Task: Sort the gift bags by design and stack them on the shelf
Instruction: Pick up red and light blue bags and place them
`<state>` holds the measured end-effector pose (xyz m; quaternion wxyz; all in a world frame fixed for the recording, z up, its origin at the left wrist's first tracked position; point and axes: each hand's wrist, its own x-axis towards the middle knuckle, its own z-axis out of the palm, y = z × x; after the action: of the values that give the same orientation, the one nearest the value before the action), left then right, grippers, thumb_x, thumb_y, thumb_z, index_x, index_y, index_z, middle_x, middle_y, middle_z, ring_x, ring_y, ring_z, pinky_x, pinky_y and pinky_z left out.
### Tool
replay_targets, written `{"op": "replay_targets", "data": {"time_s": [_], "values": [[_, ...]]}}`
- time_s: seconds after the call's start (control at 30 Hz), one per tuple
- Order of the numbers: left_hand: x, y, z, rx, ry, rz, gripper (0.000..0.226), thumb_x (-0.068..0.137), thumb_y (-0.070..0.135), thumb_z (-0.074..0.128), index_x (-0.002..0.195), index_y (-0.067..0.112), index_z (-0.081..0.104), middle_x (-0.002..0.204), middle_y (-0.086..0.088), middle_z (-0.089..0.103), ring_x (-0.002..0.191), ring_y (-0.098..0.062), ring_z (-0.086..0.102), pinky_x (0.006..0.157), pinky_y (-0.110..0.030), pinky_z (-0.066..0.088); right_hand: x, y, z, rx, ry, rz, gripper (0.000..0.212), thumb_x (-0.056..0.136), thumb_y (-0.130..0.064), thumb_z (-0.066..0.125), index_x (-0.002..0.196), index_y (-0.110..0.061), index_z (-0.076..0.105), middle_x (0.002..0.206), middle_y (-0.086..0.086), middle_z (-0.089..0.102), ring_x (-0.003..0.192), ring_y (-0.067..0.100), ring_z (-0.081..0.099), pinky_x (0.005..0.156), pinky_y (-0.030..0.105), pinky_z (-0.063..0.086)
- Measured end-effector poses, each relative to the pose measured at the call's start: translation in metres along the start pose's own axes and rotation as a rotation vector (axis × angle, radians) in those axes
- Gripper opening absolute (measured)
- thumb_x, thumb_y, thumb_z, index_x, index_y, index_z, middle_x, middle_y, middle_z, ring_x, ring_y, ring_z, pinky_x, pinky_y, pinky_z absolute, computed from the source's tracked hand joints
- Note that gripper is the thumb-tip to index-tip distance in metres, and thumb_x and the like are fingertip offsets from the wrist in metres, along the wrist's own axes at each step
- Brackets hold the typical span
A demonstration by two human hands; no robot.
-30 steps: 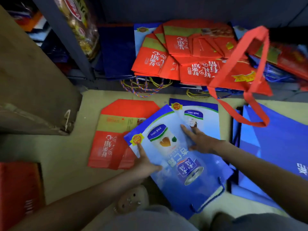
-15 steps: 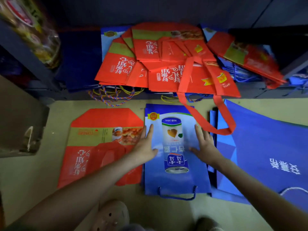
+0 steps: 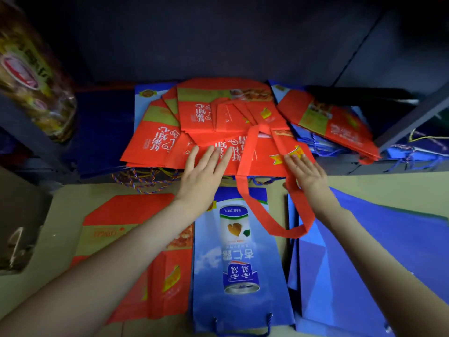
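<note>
Both hands are flat with fingers extended, grasping nothing. The left hand [image 3: 206,171] and right hand [image 3: 306,171] rest on the front of the fanned red bag stack [image 3: 155,142] on the low shelf [image 3: 359,166]. On the floor, a blue can-print bag [image 3: 240,271] lies between a red bag [image 3: 121,227] and plain blue bags [image 3: 369,251].

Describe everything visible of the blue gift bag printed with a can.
The blue gift bag lies flat on the floor, glossy like coated paper, its can, heart and white characters upside down to the camera. Blue cord handles show at its near end. A red strap loop drapes across its far end.
</note>
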<state>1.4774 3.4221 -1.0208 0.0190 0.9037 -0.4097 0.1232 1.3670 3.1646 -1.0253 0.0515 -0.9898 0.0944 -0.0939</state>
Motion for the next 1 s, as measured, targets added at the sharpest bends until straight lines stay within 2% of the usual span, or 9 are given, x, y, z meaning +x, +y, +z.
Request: {"op": "replay_targets", "data": {"time_s": [0.1,0.17,0.27,0.43,0.53,0.63,0.77,0.83,1.0], "values": [[0.006,-0.009,0.0,-0.011,-0.004,0.074,0.056,0.073,0.004,0.032,0.12,0.002,0.063,0.109,-0.015,0.069,0.1,-0.029,0.067,0.091,-0.04,0.05,-0.002,0.001,-0.004,0.023,-0.124,-0.031,0.064,0.089,-0.003,0.04,0.149,-0.024,0.028,0.15,0.005,0.036,0.141,0.026,0.03,0.114,0.042,0.019],[0.007,-0.014,-0.005,-0.027,0.052,0.092,0.055,0.071,0.005,0.03,0.109,0.001,0.07,0.099,-0.013,0.072,0.09,-0.027,0.07,0.082,-0.039,0.055,-0.002,0.006,-0.006,0.078,-0.119,-0.029,0.064,0.093,-0.002,0.044,0.148,-0.028,0.023,0.15,0.002,0.036,0.141,0.023,0.029,0.116,0.04,0.017],[0.006,-0.022,-0.006,-0.062,0.09,0.093,0.046,0.072,0.001,0.042,0.108,0.001,0.07,0.1,-0.012,0.072,0.09,-0.027,0.07,0.08,-0.04,0.055,-0.001,0.011,-0.01,0.141,-0.146,-0.09,0.066,0.092,-0.009,0.054,0.146,-0.033,0.024,0.148,0.002,0.041,0.139,0.023,0.035,0.115,0.044,0.024],[-0.005,-0.045,-0.006,-0.175,0.079,0.044,0.048,0.069,-0.007,0.06,0.116,0.001,0.066,0.112,-0.014,0.069,0.103,-0.031,0.066,0.087,-0.047,0.05,0.0,-0.002,-0.022,0.199,-0.144,-0.163,0.041,0.092,-0.025,0.054,0.131,-0.013,0.057,0.134,0.009,0.056,0.124,0.031,0.052,0.101,0.047,0.042],[-0.007,-0.064,-0.009,-0.248,0.036,-0.003,0.054,0.075,-0.014,0.062,0.127,0.003,0.059,0.126,-0.013,0.061,0.118,-0.03,0.058,0.102,-0.042,0.038,0.005,0.0,-0.019,0.155,-0.223,-0.146,0.047,0.092,-0.014,0.06,0.137,-0.013,0.049,0.142,0.01,0.047,0.133,0.031,0.042,0.105,0.052,0.038],[-0.009,-0.082,-0.019,-0.289,0.069,0.003,0.051,0.079,-0.013,0.06,0.128,0.002,0.057,0.125,-0.014,0.062,0.118,-0.033,0.057,0.103,-0.043,0.037,0.012,-0.01,-0.028,0.265,-0.236,-0.018,0.054,0.094,-0.004,0.053,0.144,-0.018,0.038,0.152,0.007,0.033,0.142,0.024,0.027,0.115,0.034,0.023],[-0.019,-0.094,-0.034,-0.313,0.175,0.035,0.046,0.081,-0.004,0.053,0.126,0.004,0.059,0.122,-0.01,0.064,0.115,-0.03,0.059,0.104,-0.034,0.037,0.016,-0.028,-0.045,0.383,-0.225,0.141,0.066,0.092,0.005,0.043,0.147,-0.031,0.031,0.154,-0.002,0.028,0.136,0.022,0.037,0.096,0.025,0.036],[-0.033,-0.101,-0.033,-0.3,0.16,0.095,0.048,0.082,-0.002,0.048,0.128,0.007,0.058,0.125,-0.008,0.063,0.118,-0.026,0.056,0.106,-0.031,0.03,0.016,-0.03,-0.05,0.582,-0.232,0.274,0.07,0.091,0.01,0.041,0.146,-0.033,0.032,0.143,0.0,0.046,0.125,0.026,0.05,0.088,0.029,0.045],[-0.084,-0.127,-0.023,-0.298,0.001,0.232,0.044,0.093,0.016,0.034,0.136,0.02,0.046,0.133,-0.007,0.057,0.127,-0.02,0.042,0.112,-0.033,0.019,0.018,-0.041,-0.055,1.572,-0.223,0.712,0.041,0.098,-0.006,0.043,0.138,-0.013,0.041,0.099,0.009,0.071,0.074,0.022,0.07,0.061,0.029,0.057]]}}
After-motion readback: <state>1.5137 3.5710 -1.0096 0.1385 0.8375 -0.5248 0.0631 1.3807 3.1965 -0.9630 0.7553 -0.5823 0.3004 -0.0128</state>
